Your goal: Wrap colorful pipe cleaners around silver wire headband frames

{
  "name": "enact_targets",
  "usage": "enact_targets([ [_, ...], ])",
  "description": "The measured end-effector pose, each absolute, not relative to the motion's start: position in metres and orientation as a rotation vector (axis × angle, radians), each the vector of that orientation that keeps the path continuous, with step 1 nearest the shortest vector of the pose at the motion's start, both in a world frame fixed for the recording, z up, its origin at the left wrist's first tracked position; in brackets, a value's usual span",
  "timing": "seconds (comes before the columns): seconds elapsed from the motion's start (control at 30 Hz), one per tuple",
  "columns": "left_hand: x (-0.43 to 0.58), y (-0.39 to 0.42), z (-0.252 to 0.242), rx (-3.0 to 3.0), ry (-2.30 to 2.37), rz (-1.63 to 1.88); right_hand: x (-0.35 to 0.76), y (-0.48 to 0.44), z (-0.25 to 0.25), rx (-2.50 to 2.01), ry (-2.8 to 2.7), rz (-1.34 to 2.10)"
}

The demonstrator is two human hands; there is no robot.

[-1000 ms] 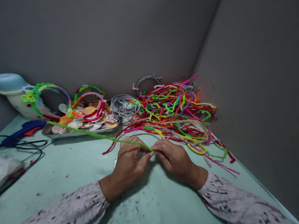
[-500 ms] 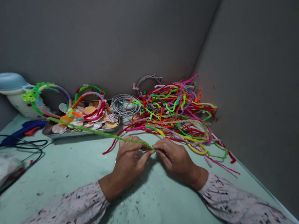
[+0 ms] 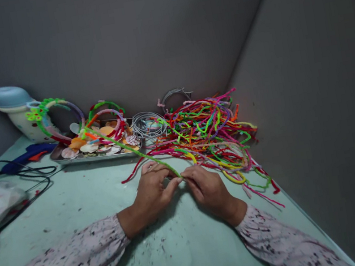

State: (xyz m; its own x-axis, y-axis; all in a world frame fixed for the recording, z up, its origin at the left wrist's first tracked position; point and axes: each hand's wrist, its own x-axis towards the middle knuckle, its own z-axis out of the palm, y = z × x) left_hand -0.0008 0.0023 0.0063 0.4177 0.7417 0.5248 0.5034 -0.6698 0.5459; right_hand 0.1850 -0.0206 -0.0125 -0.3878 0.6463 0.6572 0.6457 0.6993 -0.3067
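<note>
A green pipe cleaner (image 3: 135, 151) slants from above the shell tray down to my fingertips. My left hand (image 3: 154, 189) pinches it close to its near end, thumb below and fingers behind. My right hand (image 3: 207, 188) is closed with thumb and forefinger together at that same end, its tip touching my left fingertips. The very end of the pipe cleaner is hidden between the fingers. Both hands are held over the table in front of a big heap of coloured pipe cleaners (image 3: 206, 123).
Behind my left hand stands a metal tray (image 3: 100, 157) of seashells with fuzzy wrapped hoops (image 3: 74, 106). Coiled grey wire (image 3: 149, 125) lies beside it. At the left are a blue-lidded container (image 3: 20, 111), a blue glue gun (image 3: 28, 155), black cable (image 3: 43, 173) and a plastic bag (image 3: 2, 203).
The free far end of the green pipe cleaner has swung right, and the strand slopes more steeply. My hands stay in nearly the same place.
</note>
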Motion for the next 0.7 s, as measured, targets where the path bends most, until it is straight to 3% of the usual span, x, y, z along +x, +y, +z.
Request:
enact_targets([
  [0.7, 0.0004, 0.0032, 0.0068, 2.377, 1.082, 1.092, 0.1822, -0.0197, -0.0139, -1.009, -2.088, 0.081],
])
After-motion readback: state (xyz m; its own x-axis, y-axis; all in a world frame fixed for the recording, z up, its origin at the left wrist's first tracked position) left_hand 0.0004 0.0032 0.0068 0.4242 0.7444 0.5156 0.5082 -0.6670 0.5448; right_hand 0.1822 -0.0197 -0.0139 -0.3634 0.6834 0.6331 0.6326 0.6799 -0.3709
